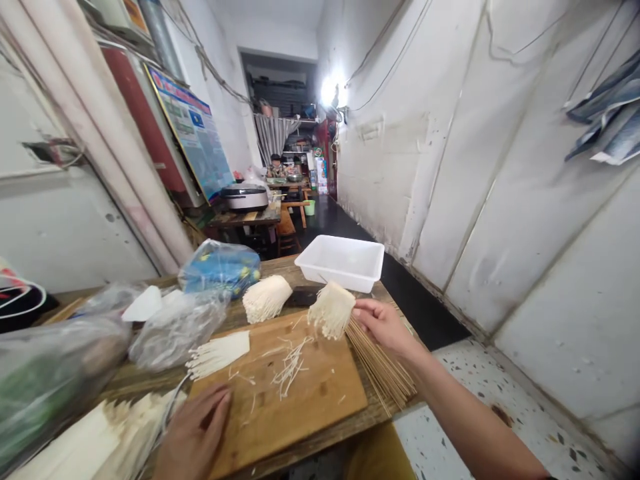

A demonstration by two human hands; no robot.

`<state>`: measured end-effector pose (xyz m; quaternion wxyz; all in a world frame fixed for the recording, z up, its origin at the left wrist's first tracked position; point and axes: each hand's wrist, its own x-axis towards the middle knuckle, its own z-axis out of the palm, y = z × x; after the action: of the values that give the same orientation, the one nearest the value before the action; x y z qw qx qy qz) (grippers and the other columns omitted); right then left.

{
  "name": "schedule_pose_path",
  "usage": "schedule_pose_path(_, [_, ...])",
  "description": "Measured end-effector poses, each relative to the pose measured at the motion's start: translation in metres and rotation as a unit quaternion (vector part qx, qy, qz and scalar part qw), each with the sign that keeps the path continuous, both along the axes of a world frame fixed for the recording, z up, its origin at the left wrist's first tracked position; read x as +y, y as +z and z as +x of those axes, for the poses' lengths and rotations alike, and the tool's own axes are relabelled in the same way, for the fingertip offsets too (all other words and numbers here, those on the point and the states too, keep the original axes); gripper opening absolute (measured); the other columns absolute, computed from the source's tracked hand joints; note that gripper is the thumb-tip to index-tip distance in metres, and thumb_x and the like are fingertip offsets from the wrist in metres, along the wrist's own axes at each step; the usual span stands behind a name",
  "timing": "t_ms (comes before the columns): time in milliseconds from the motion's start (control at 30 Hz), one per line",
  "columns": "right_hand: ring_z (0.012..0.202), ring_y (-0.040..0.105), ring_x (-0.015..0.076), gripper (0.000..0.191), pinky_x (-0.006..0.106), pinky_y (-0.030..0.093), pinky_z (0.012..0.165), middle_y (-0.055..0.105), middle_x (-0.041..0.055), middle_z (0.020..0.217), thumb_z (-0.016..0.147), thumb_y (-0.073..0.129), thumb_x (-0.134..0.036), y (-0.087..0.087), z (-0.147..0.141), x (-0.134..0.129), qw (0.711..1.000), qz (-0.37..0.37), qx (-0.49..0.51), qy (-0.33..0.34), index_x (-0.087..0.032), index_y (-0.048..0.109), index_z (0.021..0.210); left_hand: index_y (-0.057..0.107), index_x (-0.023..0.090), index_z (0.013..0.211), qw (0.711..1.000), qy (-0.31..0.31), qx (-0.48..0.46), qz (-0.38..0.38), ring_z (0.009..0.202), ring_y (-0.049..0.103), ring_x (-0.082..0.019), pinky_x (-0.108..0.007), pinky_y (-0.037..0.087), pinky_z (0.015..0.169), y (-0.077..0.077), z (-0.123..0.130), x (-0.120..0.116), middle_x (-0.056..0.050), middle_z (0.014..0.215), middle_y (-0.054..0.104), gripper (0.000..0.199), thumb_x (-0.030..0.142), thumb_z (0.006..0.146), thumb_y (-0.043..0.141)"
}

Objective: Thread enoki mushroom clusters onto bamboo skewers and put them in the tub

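Observation:
My right hand (383, 325) pinches the edge of a flat fan of enoki mushrooms (331, 310), holding it over the far right corner of the wooden cutting board (320, 380). At the board's near left edge rests my left hand (195, 430), its fingers curled and thumb close to them, with nothing visible in it. Another flat enoki piece (223, 352) lies on the board's left side. Loose enoki strands (291, 368) are scattered mid-board. Behind the board sits a thick enoki bunch (267, 298). Thin wooden skewers (383, 367) lie in a bundle under my right hand.
A white plastic tray (340, 260) stands at the table's far right corner. Beside the enoki bunch lies a dark flat object (304, 295). Plastic bags (180, 327) and more enoki (95, 440) crowd the left. Farther back, a rice cooker (245, 197) and a seated person (275, 167) are visible.

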<state>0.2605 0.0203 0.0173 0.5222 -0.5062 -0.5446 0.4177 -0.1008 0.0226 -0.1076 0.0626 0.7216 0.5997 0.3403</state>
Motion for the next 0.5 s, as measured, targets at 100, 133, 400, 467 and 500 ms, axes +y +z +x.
schedule_pose_path(100, [0.040, 0.027, 0.0054, 0.039, 0.019, 0.023, 0.039, 0.042, -0.0067, 0.050, 0.078, 0.059, -0.045, 0.002, 0.014, 0.007, 0.999, 0.019, -0.045, -0.016, -0.014, 0.069, 0.099, 0.072, 0.024, 0.081, 0.999, 0.021, -0.009, 0.032, 0.098, 0.066, -0.027, -0.045, 0.043, 0.098, -0.003, 0.000, -0.004, -0.008, 0.100, 0.074, 0.035, 0.050, 0.076, 0.050])
schedule_pose_path(133, [0.041, 0.027, 0.0056, 0.040, 0.020, 0.023, 0.039, 0.042, -0.0066, 0.051, 0.079, 0.058, -0.046, 0.003, 0.018, 0.010, 0.997, 0.026, -0.063, -0.021, -0.013, 0.068, 0.100, 0.072, 0.024, 0.080, 0.999, 0.033, -0.008, 0.038, 0.099, 0.066, -0.028, -0.046, 0.040, 0.099, -0.002, 0.002, -0.006, -0.009, 0.100, 0.074, 0.034, 0.050, 0.077, 0.050])
schedule_pose_path(400, [0.058, 0.050, 0.0133, 0.038, 0.027, 0.040, 0.059, 0.055, -0.0004, 0.062, 0.081, 0.057, -0.042, 0.034, 0.053, 0.081, 0.954, 0.125, -0.253, -0.100, -0.011, 0.067, 0.101, 0.072, 0.029, 0.082, 0.994, 0.103, 0.005, 0.041, 0.104, 0.063, -0.030, -0.052, 0.031, 0.104, -0.001, 0.008, -0.011, -0.007, 0.108, 0.071, 0.030, 0.048, 0.074, 0.050])
schedule_pose_path(467, [0.066, 0.056, 0.0162, 0.030, 0.030, 0.043, 0.068, 0.061, 0.0019, 0.069, 0.084, 0.057, -0.036, 0.042, 0.058, 0.111, 0.937, 0.129, -0.302, -0.116, -0.013, 0.068, 0.100, 0.073, 0.033, 0.084, 0.996, 0.078, -0.004, 0.031, 0.106, 0.062, -0.030, -0.050, 0.037, 0.101, -0.011, -0.001, -0.008, -0.004, 0.107, 0.072, 0.027, 0.046, 0.071, 0.053])
schedule_pose_path(500, [0.073, 0.058, 0.0177, 0.027, 0.032, 0.044, 0.073, 0.064, 0.0033, 0.075, 0.085, 0.057, -0.034, 0.045, 0.059, 0.126, 0.930, 0.126, -0.323, -0.120, -0.014, 0.068, 0.100, 0.073, 0.036, 0.084, 0.998, 0.064, -0.007, 0.026, 0.106, 0.062, -0.031, -0.048, 0.040, 0.100, -0.017, -0.007, -0.006, -0.001, 0.106, 0.073, 0.025, 0.045, 0.069, 0.055])
